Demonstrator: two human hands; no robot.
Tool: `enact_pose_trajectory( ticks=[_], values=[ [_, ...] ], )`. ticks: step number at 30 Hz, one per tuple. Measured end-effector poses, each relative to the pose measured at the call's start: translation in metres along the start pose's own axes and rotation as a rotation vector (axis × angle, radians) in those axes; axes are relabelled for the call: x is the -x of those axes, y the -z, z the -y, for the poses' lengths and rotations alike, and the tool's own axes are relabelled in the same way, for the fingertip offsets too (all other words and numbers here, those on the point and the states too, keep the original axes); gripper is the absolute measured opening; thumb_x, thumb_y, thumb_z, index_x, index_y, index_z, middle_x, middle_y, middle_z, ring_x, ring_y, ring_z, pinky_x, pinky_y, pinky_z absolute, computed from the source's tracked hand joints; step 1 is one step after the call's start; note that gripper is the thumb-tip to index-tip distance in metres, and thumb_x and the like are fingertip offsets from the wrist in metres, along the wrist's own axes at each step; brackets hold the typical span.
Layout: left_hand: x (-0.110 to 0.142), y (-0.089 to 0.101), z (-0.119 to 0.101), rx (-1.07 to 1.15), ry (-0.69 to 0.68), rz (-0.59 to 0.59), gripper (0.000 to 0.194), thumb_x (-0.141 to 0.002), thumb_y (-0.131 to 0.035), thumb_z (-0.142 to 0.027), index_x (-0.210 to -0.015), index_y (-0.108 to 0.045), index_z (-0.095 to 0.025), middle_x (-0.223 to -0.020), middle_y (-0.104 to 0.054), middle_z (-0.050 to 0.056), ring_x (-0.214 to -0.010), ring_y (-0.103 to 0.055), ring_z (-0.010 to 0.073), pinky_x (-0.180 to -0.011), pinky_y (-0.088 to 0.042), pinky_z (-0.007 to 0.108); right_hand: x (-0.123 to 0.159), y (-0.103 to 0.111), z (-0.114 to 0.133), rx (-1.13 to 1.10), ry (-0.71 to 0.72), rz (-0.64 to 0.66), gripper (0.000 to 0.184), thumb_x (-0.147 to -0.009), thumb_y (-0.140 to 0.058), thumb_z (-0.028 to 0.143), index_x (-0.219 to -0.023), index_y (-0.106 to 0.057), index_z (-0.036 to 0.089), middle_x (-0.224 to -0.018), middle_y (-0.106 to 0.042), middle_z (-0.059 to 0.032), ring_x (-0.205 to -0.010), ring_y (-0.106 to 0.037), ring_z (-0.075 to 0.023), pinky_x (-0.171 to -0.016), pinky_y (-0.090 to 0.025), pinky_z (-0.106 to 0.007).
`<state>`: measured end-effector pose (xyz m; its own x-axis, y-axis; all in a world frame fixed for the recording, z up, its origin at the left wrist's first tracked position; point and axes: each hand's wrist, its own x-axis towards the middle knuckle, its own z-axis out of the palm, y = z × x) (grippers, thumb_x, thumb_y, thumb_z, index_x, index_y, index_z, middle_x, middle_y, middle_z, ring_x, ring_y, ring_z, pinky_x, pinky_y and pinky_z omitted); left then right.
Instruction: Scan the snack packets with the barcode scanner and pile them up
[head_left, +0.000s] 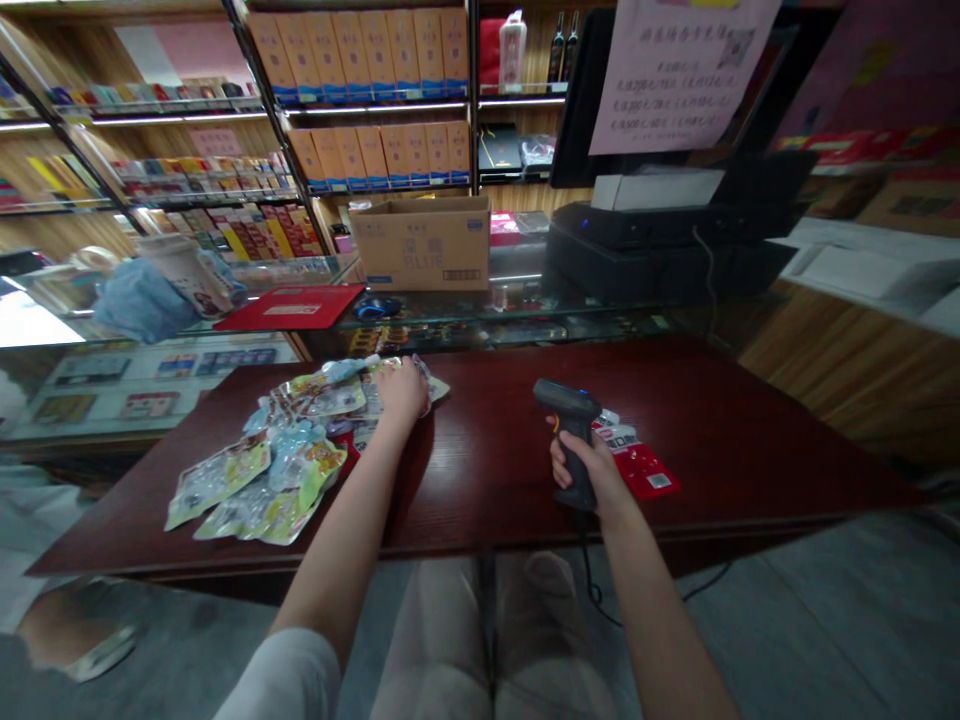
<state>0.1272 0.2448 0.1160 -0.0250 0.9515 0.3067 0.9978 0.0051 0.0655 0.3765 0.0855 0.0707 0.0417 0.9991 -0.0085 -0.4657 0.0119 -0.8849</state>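
Note:
My right hand [583,462] is wrapped round the grip of a black barcode scanner [574,400], its head tilted toward the left and its cord hanging below the table edge. Beside it lies a red pouch [646,468] with a white label, partly behind the hand. At the far right end of a heap of plastic pouches [281,450], my left hand [403,388] closes its fingers on a shiny pouch [436,387]. Its fingertips are partly hidden. The heaped pouches are clear with green, yellow and pale blue parts.
All this lies on a dark red wooden table [480,440]. Behind it, a glass counter holds a cardboard box [424,245], a red folder [292,307], a cup [187,270] and a monitor [592,100]. Another person's foot [97,650] shows at lower left.

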Motion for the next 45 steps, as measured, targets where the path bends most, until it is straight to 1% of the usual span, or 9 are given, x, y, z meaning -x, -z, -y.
enact_pose_trajectory(
  ticks=[11, 16, 19, 24, 27, 31, 37, 40, 45],
  values=[
    [0.006, -0.002, -0.008, -0.081, -0.119, -0.142, 0.030, -0.088, -0.043, -0.024, -0.106, -0.063, -0.010, -0.113, -0.060, 0.021, -0.114, -0.047, 0.0395, -0.094, -0.033, 0.049, 0.000, 0.001, 0.004, -0.055, 0.065, -0.010, 0.039, -0.079, -0.068, 0.036, -0.112, -0.055, 0.019, -0.056, -0.051, 0.0078, -0.034, -0.042, -0.0063, -0.036, -0.033, -0.021],
    [0.021, 0.010, -0.044, 0.050, -0.275, -0.161, 0.029, -0.090, -0.044, -0.028, -0.107, -0.063, -0.014, -0.116, -0.061, 0.020, -0.115, -0.048, 0.0380, -0.097, -0.032, 0.052, 0.012, 0.021, 0.017, -0.060, 0.116, -0.087, 0.028, -0.079, -0.068, 0.036, -0.099, -0.056, 0.020, -0.056, -0.051, 0.0069, -0.034, -0.041, -0.0062, -0.035, -0.033, -0.021],
    [0.037, 0.016, -0.081, 0.190, -0.429, 0.000, 0.029, -0.091, -0.046, -0.032, -0.108, -0.062, -0.016, -0.113, -0.065, 0.016, -0.109, -0.054, 0.0327, -0.093, -0.039, 0.046, 0.026, 0.039, 0.027, -0.028, 0.115, -0.119, 0.024, -0.079, -0.069, 0.036, -0.088, -0.054, 0.020, -0.057, -0.051, 0.0061, -0.034, -0.042, -0.0064, -0.035, -0.033, -0.021],
    [0.059, 0.010, -0.143, 0.431, -0.615, 0.435, 0.036, -0.089, -0.050, -0.043, -0.110, -0.063, -0.017, -0.110, -0.070, 0.011, -0.098, -0.065, 0.0244, -0.083, -0.047, 0.034, 0.043, 0.058, 0.042, -0.037, 0.134, -0.182, 0.032, -0.077, -0.069, 0.036, -0.101, -0.055, 0.020, -0.056, -0.050, 0.0068, -0.035, -0.040, -0.0058, -0.036, -0.032, -0.020],
    [0.065, 0.004, -0.170, 0.453, -0.656, 0.582, 0.039, -0.086, -0.054, -0.049, -0.105, -0.066, -0.017, -0.109, -0.071, 0.011, -0.098, -0.066, 0.0241, -0.079, -0.049, 0.031, 0.045, 0.066, 0.049, -0.035, 0.153, -0.208, 0.033, -0.078, -0.069, 0.035, -0.105, -0.057, 0.019, -0.056, -0.050, 0.0068, -0.035, -0.040, -0.0057, -0.036, -0.032, -0.020],
    [0.069, -0.001, -0.191, 0.376, -0.617, 0.666, 0.044, -0.080, -0.058, -0.053, -0.103, -0.067, -0.015, -0.113, -0.070, 0.015, -0.104, -0.066, 0.0294, -0.084, -0.049, 0.036, 0.048, 0.077, 0.053, -0.005, 0.156, -0.224, 0.029, -0.080, -0.068, 0.034, -0.102, -0.058, 0.019, -0.057, -0.050, 0.0066, -0.036, -0.041, -0.0061, -0.037, -0.034, -0.021],
    [0.073, -0.017, -0.197, 0.425, -0.515, 0.605, 0.045, -0.074, -0.068, -0.049, -0.106, -0.063, -0.017, -0.115, -0.069, 0.015, -0.110, -0.063, 0.0327, -0.092, -0.046, 0.043, 0.061, 0.091, 0.046, -0.015, 0.145, -0.251, 0.028, -0.078, -0.070, 0.034, -0.096, -0.055, 0.020, -0.057, -0.052, 0.0062, -0.036, -0.042, -0.0064, -0.036, -0.034, -0.021],
    [0.069, -0.031, -0.194, 0.630, -0.433, 0.630, 0.040, -0.070, -0.074, -0.039, -0.101, -0.060, -0.017, -0.103, -0.071, 0.011, -0.101, -0.066, 0.0278, -0.088, -0.049, 0.038, 0.065, 0.093, 0.043, -0.033, 0.141, -0.259, 0.029, -0.079, -0.071, 0.035, -0.097, -0.055, 0.019, -0.058, -0.052, 0.0062, -0.036, -0.043, -0.0066, -0.036, -0.035, -0.021],
    [0.058, -0.043, -0.190, 1.292, -0.208, 0.656, 0.036, -0.069, -0.070, -0.013, -0.100, -0.052, -0.016, -0.094, -0.069, 0.006, -0.085, -0.066, 0.0172, -0.082, -0.053, 0.033, 0.065, 0.087, 0.042, -0.036, 0.153, -0.270, 0.030, -0.077, -0.072, 0.035, -0.095, -0.054, 0.019, -0.057, -0.052, 0.0065, -0.035, -0.042, -0.0066, -0.036, -0.035, -0.020]
  ],
)
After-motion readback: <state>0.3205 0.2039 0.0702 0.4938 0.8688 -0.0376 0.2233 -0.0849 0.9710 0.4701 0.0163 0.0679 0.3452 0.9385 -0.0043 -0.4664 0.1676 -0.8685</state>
